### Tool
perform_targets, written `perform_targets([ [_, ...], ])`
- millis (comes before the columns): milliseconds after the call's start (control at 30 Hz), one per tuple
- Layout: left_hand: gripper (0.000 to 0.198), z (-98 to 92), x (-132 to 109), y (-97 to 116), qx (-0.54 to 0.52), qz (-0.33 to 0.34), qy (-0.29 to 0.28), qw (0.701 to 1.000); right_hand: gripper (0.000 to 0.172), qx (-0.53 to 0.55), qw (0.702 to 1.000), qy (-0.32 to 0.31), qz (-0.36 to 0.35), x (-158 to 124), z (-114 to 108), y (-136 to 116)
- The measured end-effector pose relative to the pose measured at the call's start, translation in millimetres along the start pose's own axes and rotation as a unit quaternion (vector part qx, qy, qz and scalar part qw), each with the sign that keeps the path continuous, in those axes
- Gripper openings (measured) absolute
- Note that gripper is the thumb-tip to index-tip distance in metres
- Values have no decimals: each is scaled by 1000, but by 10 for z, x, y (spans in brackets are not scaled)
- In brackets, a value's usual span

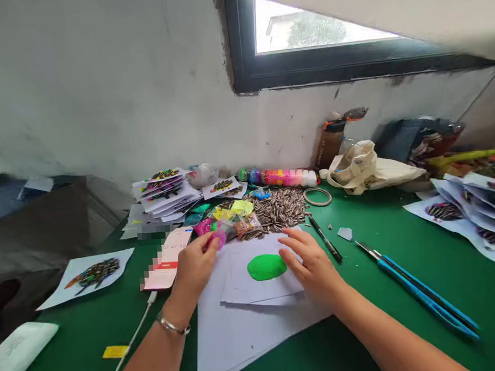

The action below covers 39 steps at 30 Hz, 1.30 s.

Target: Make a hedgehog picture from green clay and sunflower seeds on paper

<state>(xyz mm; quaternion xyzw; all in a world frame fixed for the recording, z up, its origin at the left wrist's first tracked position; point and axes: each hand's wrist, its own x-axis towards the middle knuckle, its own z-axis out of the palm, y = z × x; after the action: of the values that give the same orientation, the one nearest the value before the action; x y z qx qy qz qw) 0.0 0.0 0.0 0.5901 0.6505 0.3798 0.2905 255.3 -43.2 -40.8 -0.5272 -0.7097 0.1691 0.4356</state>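
My left hand (197, 265) is closed in a pinch on a small round pink-purple piece (220, 237), just in front of several colourful packets. Whether this piece is clay or a lid I cannot make out. My right hand (309, 260) has its fingers apart, and its fingertips are over the right side of a small white sheet (240, 290). On that sheet lies a flat green oval (267, 267), apparently modelling clay, close to my right thumb and fingers. Larger white paper (226, 341) is stacked beneath it on the green table (388, 333).
Striped sunflower seeds (284, 208) are heaped behind the paper. To the right lie a black pen (325, 239), a tape ring (318, 197) and blue tweezers (427, 292). A phone (168, 261) with a cable is at left. Seed pictures (167, 195) are piled at the back left.
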Motion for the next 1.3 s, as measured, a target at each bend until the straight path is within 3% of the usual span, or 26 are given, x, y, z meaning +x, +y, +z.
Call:
perform_targets([
  [67, 43, 94, -67, 50, -58, 1, -68, 996, 33, 25, 999, -12, 22, 5, 8, -81],
  [167, 38, 213, -189, 148, -229, -33, -223, 947, 32, 105, 989, -62, 85, 3, 42, -214],
  [267, 37, 285, -305, 246, -292, -56, -304, 905, 28, 221, 952, -127, 171, -14, 94, -326],
  [367, 35, 310, -361, 289, -298, -64, -344, 888, 26, 281, 926, -133, 215, -34, 116, -380],
  [533, 34, 312, -363, 267, -269, -74, -357, 892, 26, 342, 902, -134, 226, -38, 82, -396],
  [733, 31, 336, -387, 269, -225, -26, -332, 916, 27, 390, 884, -140, 218, -29, 77, -417],
  [1033, 35, 366, -445, 282, -206, -5, -322, 924, 25, 327, 918, -118, 191, -72, 39, -429],
  [1300, 36, 381, -492, 297, -213, 13, -288, 934, 23, 372, 909, -65, 177, -114, 109, -410],
])
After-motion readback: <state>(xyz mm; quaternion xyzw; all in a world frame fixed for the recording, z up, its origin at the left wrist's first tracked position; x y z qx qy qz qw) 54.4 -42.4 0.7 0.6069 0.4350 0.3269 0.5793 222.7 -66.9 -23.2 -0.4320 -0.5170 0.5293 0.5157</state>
